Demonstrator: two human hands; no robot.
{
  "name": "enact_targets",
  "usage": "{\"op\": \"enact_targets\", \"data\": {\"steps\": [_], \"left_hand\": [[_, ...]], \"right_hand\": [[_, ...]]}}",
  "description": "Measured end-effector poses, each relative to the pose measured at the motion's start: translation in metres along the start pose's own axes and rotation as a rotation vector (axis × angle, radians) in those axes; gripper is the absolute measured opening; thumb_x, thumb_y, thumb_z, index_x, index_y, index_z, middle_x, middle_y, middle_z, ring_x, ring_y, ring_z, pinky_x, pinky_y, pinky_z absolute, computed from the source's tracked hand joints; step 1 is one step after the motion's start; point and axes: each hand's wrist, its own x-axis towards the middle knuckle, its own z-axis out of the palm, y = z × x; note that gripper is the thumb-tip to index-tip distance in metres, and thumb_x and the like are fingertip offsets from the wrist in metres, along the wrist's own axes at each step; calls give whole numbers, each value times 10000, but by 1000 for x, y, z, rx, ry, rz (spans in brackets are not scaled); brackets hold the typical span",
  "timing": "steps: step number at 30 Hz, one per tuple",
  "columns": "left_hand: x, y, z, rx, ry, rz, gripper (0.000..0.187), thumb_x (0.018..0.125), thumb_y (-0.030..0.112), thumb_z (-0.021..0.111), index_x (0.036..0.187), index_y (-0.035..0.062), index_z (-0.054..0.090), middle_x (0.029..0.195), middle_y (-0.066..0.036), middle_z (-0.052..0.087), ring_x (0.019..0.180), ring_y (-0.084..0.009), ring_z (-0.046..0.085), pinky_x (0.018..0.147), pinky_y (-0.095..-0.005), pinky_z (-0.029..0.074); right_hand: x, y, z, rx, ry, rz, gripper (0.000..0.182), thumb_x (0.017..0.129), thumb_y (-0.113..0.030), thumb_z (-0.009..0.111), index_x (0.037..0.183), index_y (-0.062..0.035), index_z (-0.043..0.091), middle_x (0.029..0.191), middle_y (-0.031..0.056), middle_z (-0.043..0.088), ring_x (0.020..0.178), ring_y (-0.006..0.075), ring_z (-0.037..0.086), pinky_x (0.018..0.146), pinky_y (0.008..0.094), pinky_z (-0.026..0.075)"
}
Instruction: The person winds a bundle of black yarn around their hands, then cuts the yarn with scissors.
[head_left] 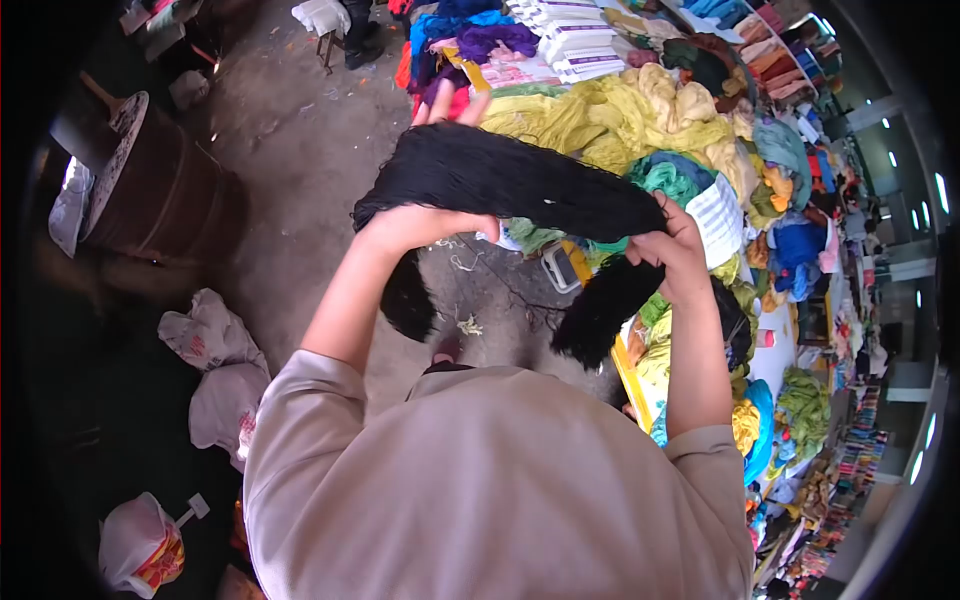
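Black yarn (515, 188) stretches in front of the person (500, 480), near heaped coloured yarn (600, 125). Its long axis runs left to right, dipping slightly rightward; dark tails (608, 310) hang below. The left hand (424, 224), fingers spread, supports one end, its palm hidden; the right hand (677, 254) pinches the other. Single strands in the tails are indistinct.

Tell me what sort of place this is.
Probably a yarn or textile workshop: a black skein stretches between the left hand and right hand, heaps of coloured yarn lie beyond, and a large drum stands at the far left.
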Motion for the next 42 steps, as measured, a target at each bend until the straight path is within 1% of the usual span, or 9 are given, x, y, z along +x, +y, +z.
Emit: {"op": "enact_targets", "data": {"steps": [2, 9, 17, 21, 24, 27, 32, 34, 42], "left_hand": [[4, 18, 41, -1206, 326, -163, 1205, 594, 803, 677, 1501, 74, 364, 1592, -173, 265, 1491, -329, 185, 1201, -474, 168], [40, 79, 68, -2535, 304, -463, 1232, 737, 904, 326, 1531, -22, 151, 1582, -233, 234, 1466, -371, 242, 1207, -475, 184], [65, 111, 126, -2361, 246, -657, 1033, 897, 715, 410, 1530, -52, 130, 1626, -198, 113, 1506, -330, 125, 1210, -515, 128], [85, 139, 152, -2340, 184, -649, 1029, 915, 664, 453, 1534, -54, 52, 1627, -203, 83, 1507, -322, 122, 1214, -506, 135], [107, 162, 178, -2220, 100, -631, 1017, 927, 672, 379, 1532, -64, 26, 1628, -207, 66, 1511, -321, 106, 1218, -489, 134], [126, 176, 197, -2278, 149, -766, 1083, 851, 761, 442, 1526, -42, 176, 1603, -233, 173, 1486, -375, 179, 1192, -542, 166], [149, 207, 211, -2285, 234, -826, 1104, 826, 837, 331, 1501, -30, 233, 1564, -257, 251, 1443, -410, 267, 1185, -567, 199], [149, 213, 216, -2302, 240, -818, 1104, 829, 837, 315, 1508, -29, 222, 1560, -261, 257, 1444, -404, 269, 1189, -556, 204], [148, 208, 228, -2431, 230, -810, 1058, 859, 804, 302, 1502, -34, 239, 1568, -249, 251, 1452, -382, 271, 1187, -527, 233]], "right_hand": [[-1, 2, 17, 37, -34, 10, 483, 786, 28, 647, 1262, 4, 569, 794, 20, 628, 606, 79, 542, 567, 212, 416], [-15, 87, -5, -567, -127, -63, 488, 865, -189, 735, 1285, -31, 544, 1217, 85, 585, 1155, 195, 557, 994, 337, 434], [-149, 221, -220, -468, 813, 280, 319, 845, -231, 739, 1089, -40, 661, 975, 111, 695, 900, 229, 676, 800, 342, 525], [-224, 258, -375, -933, 1444, 69, 260, 769, -169, 757, 949, 7, 692, 880, 199, 677, 821, 359, 664, 741, 427, 527], [-259, 275, -453, -1177, 1665, 392, 315, 773, -270, 754, 926, -6, 676, 896, 210, 680, 899, 428, 648, 825, 459, 524], [-273, 291, -501, -875, 1147, 186, 356, 784, -153, 723, 1104, -32, 627, 872, 141, 682, 842, 313, 670, 794, 420, 532], [-265, 287, -493, -193, 962, 111, 123, 831, 32, 587, 884, -65, 534, 685, 38, 554, 527, 134, 523, 448, 287, 397], [-266, 269, -474, -397, 1175, 253, 485, 888, -32, 599, 1305, -116, 368, 972, 91, 619, 681, 157, 614, 588, 295, 495], [-297, 221, -427, -473, 1069, -74, 661, 896, 37, 608, 1479, -125, 339, 1275, 91, 456, 1095, 187, 512, 944, 291, 437]]}}
